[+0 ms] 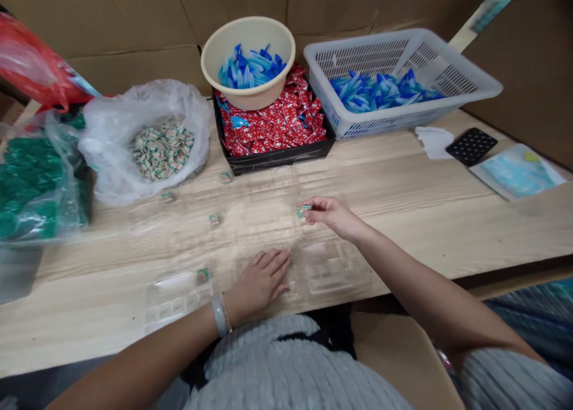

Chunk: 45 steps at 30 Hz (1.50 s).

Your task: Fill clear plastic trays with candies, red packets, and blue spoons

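Observation:
Between the thumb and fingers of my right hand (335, 216) is a small square piece, green and tan (301, 212), held just over the transparent plastic trays. My left hand (263, 280) lies flat, fingers stretched out, on a transparent tray near the table's front edge. A bit of green shows by its fingertips; the hand hides most of that. Similar small pieces sit in other trays: one (215, 219) left of centre, one (203, 275) near my left wrist, and others farther back (225, 177). To the right of my left hand is a compartmented tray (333, 270).
A plastic bag (101, 150) holds many like pieces, beside a bag of green items (33, 177). Behind stand a black box (286, 158) of red packets, a cream bowl (248, 98) and a white basket (403, 116) with blue pieces. A black dotted card (471, 147) lies right.

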Each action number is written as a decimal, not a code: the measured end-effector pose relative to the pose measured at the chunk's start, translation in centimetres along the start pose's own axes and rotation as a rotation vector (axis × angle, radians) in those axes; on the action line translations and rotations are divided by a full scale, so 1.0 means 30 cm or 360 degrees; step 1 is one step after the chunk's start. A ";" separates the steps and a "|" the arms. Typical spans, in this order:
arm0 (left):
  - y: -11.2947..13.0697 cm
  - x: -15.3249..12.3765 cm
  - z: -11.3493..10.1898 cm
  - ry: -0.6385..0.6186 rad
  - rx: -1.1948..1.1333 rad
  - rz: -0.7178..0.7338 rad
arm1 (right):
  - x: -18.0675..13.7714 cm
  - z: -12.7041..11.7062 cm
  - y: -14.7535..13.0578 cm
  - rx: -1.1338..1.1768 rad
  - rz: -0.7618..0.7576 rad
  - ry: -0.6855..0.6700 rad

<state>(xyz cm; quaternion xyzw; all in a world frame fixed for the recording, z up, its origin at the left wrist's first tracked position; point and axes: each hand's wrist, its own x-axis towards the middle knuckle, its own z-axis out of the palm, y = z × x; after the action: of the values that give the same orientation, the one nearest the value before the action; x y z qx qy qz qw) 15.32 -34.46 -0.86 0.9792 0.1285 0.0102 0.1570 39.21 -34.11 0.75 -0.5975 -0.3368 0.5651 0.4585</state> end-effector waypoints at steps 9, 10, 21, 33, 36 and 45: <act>-0.219 0.201 -0.094 0.0463 -0.0316 -0.0495 | 0.126 0.081 -0.018 -0.1519 -0.0643 -0.0068; -0.235 0.222 -0.091 0.0474 -0.0341 -0.0514 | 0.132 0.091 -0.020 -0.1651 -0.0649 -0.0143; -0.258 0.270 -0.060 0.0445 -0.0402 -0.0549 | 0.126 0.048 -0.003 -0.1817 -0.0652 -0.0116; -0.247 0.300 -0.082 0.0340 -0.0311 -0.0548 | 0.133 0.052 0.026 -0.1682 -0.0792 -0.0044; -0.247 0.311 -0.088 0.0317 -0.0311 -0.0514 | 0.123 0.036 0.023 -0.1684 -0.0742 -0.0004; -0.243 0.298 -0.080 0.0423 -0.0434 -0.0581 | 0.086 0.054 0.036 -0.1810 -0.0686 -0.0033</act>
<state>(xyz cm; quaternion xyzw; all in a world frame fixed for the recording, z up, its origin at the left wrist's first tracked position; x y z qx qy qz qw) 22.00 -24.75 -1.03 0.8996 0.3200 0.1276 0.2685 37.84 -31.85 -1.10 -0.6616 -0.7037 0.1969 0.1683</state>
